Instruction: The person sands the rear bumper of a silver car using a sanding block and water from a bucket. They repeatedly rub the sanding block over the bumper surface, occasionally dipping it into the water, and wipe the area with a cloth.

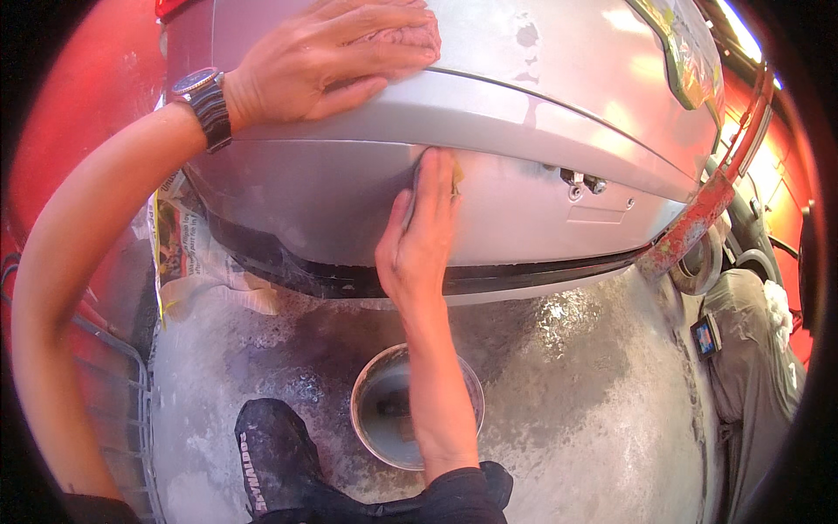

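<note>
Two hands are laid on a silver car body panel (524, 210).

Left hand (336, 57) is spread flat on the upper face, wristwatch (202, 103) at the wrist. Right hand (421, 231) is pressed flat, fingers together, over a small sanding pad (422, 164) just under the horizontal crease; the pad's long axis cannot be told. A water-filled bucket (384, 410) is seen below, on the wet floor (576, 384).

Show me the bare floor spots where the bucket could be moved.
Bare wet floor lies right of the bucket, bordered by the silver car panel above and another person's grey trouser leg. Left is tighter: newspaper, a black-clad knee. Both hands, right and left, occupy the panel.
</note>
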